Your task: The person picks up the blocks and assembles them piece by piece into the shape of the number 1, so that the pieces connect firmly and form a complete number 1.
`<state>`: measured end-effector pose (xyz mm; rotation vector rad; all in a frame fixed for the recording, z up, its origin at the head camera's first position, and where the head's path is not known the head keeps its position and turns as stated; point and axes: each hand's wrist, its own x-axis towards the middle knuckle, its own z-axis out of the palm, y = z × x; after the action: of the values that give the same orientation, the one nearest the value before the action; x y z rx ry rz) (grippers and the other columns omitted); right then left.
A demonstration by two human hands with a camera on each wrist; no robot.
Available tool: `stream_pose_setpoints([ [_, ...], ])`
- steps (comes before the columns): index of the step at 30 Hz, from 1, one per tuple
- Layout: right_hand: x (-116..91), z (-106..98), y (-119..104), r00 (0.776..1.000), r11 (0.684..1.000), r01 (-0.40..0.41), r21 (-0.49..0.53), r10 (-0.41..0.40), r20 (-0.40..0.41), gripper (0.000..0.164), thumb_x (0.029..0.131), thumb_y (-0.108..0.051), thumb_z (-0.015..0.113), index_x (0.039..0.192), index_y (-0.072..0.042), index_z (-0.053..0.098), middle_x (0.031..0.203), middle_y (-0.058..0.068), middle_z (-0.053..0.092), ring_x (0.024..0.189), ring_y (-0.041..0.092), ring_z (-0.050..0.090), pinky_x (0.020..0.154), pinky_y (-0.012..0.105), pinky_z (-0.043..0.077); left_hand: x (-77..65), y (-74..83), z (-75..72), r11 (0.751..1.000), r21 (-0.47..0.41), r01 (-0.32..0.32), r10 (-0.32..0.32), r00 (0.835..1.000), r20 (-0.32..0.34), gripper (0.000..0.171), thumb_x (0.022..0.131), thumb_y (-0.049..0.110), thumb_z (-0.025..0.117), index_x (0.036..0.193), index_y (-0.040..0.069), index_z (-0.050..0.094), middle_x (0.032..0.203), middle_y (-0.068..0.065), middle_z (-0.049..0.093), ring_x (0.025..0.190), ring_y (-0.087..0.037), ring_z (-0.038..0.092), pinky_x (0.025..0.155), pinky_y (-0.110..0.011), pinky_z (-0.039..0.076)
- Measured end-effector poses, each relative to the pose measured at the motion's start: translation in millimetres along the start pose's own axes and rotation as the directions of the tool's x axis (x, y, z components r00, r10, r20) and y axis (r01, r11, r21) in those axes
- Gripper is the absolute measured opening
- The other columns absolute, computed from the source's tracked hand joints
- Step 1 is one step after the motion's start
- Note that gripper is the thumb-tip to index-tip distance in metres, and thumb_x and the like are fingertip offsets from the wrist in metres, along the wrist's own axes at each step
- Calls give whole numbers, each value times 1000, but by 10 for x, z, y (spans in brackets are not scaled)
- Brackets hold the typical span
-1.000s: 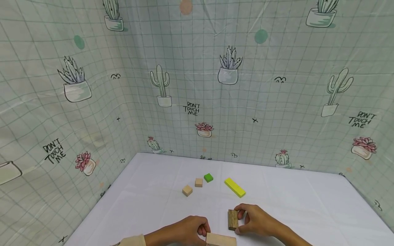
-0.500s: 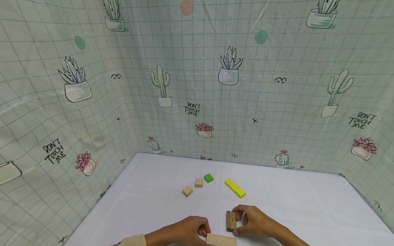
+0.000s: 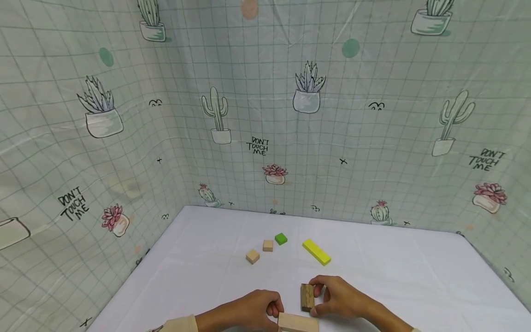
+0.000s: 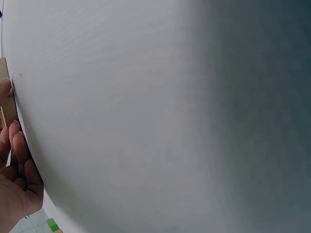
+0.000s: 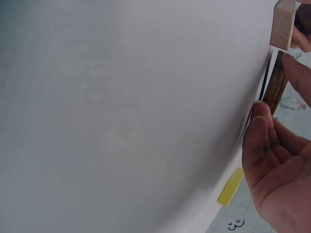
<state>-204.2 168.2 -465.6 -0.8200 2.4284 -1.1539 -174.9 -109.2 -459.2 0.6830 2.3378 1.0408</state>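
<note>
At the bottom of the head view, my left hand (image 3: 256, 310) pinches the left end of a pale wooden block (image 3: 297, 323), which is cut off by the frame's lower edge. Just beyond that block stands a dark brown wooden block (image 3: 307, 297), its long side pointing away from me. Fingers and thumb of my right hand (image 3: 340, 297) pinch the dark block from its right. In the right wrist view the dark block (image 5: 277, 85) sits close to the end of the pale block (image 5: 283, 24). The left wrist view shows only part of the pale block (image 4: 8, 109) in my fingers.
Farther back on the white table (image 3: 199, 267) lie a yellow bar (image 3: 316, 252), a green block (image 3: 281, 239) and two small pale wooden cubes, one nearer (image 3: 252, 257) and one farther (image 3: 268, 246). A cactus-printed curtain (image 3: 265, 115) encloses the table's back and sides.
My right hand has slid the dark wooden block a little to the left, closer to the left hand. The left hand and pale block stay in place.
</note>
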Motion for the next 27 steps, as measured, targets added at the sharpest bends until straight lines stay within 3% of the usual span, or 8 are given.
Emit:
stream_pose_setpoints([
  [12,42,40,-22,1000,1000,-23,-18,24,3,58,78,-25,86,123,2,60,95,-1,60,70,3,52,61,19,45,-4,-33,-9,999,-1,-32,32,999,7,23,79,8,82,92,14,64,78,11,55,73,2,50,71,-16,46],
  [27,43,45,-28,999,999,-33,-37,33,-8,58,76,-23,87,121,3,62,92,-2,60,68,3,52,61,20,45,10,-14,-4,1000,-14,-14,14,1000,4,24,78,6,82,90,14,64,76,9,55,71,1,50,69,-16,45],
])
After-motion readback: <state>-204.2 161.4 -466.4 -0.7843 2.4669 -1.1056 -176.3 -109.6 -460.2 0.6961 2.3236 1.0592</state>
